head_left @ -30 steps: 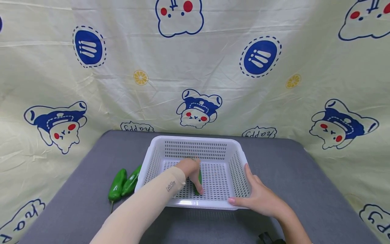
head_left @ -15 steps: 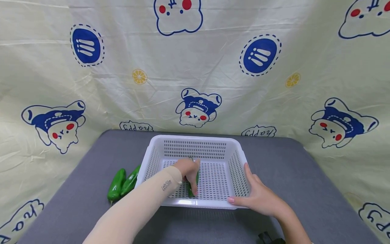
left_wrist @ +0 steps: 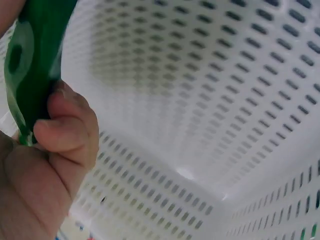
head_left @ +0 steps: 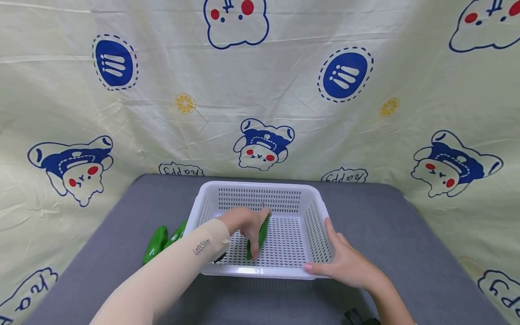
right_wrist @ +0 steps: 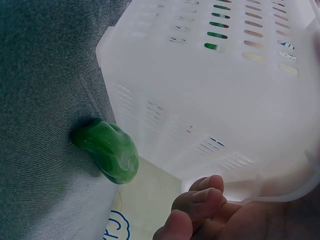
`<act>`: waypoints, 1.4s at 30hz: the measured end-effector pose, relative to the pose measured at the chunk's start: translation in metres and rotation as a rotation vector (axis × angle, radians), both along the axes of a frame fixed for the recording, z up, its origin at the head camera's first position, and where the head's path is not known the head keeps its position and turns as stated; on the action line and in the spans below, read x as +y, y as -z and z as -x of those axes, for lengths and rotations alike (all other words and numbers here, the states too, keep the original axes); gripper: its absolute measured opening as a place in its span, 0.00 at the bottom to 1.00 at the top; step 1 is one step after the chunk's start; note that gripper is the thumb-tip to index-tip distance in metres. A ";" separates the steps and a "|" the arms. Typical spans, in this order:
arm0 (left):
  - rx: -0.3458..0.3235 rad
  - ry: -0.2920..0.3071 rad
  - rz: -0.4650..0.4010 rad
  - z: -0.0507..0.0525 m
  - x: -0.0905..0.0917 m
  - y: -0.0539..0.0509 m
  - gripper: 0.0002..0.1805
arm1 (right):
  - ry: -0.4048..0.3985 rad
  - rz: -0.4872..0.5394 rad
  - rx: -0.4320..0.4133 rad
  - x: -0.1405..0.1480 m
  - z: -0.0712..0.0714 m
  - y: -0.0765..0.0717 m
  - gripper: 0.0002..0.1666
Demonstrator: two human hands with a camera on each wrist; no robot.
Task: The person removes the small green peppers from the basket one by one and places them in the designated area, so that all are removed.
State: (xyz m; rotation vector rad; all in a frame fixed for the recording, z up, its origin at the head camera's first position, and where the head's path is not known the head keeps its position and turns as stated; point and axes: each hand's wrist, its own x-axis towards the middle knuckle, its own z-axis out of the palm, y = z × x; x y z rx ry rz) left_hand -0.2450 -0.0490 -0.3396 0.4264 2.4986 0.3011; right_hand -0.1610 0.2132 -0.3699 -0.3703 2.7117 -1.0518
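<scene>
Inside a white perforated plastic basket [head_left: 252, 271], my left hand [head_left: 249, 224] grips a long green pepper [head_left: 264, 230]. The left wrist view shows curled fingers [left_wrist: 65, 125] round the pepper's glossy side. This pepper is tilted, and whether it touches the basket floor is hidden. My right hand [head_left: 345, 264] holds the basket's near right corner, thumb over the rim. In the right wrist view its fingers [right_wrist: 202, 200] lie outside the wall, below the rim. Another green pepper [right_wrist: 107, 150] rests on the cloth outside the basket in that view.
Two more green peppers, a nearer one [head_left: 155, 246] and one [head_left: 176, 234] partly behind my left sleeve [head_left: 178, 266], lie left of the basket. A grey cloth [head_left: 365, 212] covers the table. Behind it hangs a printed curtain [head_left: 308, 135]. A small black object [head_left: 361, 317] shows at the bottom edge.
My left hand has shifted left within the basket, carrying the pepper, which now shows more and tilts differently. The left forearm has swung left over the loose peppers. The right hand stays put.
</scene>
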 end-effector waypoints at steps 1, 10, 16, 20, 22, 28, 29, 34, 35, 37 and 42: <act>-0.013 0.003 -0.047 0.001 -0.003 -0.004 0.66 | -0.001 0.003 -0.002 0.000 0.000 0.000 0.80; -0.023 0.024 -0.317 0.002 -0.052 -0.047 0.65 | 0.004 -0.009 -0.004 -0.001 0.000 -0.001 0.80; -0.026 -0.070 -0.421 -0.009 -0.106 -0.064 0.66 | -0.002 -0.004 0.004 0.000 0.000 0.000 0.80; -0.038 -0.119 -0.505 -0.022 -0.145 -0.071 0.65 | -0.002 -0.008 0.013 0.000 0.000 0.000 0.80; -0.031 -0.137 -0.522 -0.030 -0.164 -0.075 0.65 | -0.002 -0.014 0.020 0.000 0.000 0.000 0.80; -0.005 -0.205 -0.531 -0.053 -0.208 -0.081 0.65 | -0.006 -0.018 0.027 0.000 -0.001 0.001 0.80; -0.010 -0.212 -0.538 -0.055 -0.214 -0.081 0.65 | -0.007 -0.016 0.025 0.000 -0.001 0.001 0.80; -0.039 -0.228 -0.560 -0.061 -0.238 -0.078 0.65 | -0.010 -0.011 0.025 0.000 -0.001 0.001 0.80; -0.045 -0.233 -0.563 -0.062 -0.241 -0.077 0.65 | -0.010 -0.010 0.025 0.000 -0.001 0.001 0.80; -0.055 -0.244 -0.561 -0.062 -0.247 -0.076 0.65 | -0.012 -0.008 0.024 0.000 -0.001 0.002 0.80; -0.068 -0.271 -0.538 -0.060 -0.254 -0.067 0.65 | -0.019 0.002 0.037 0.001 -0.001 0.003 0.80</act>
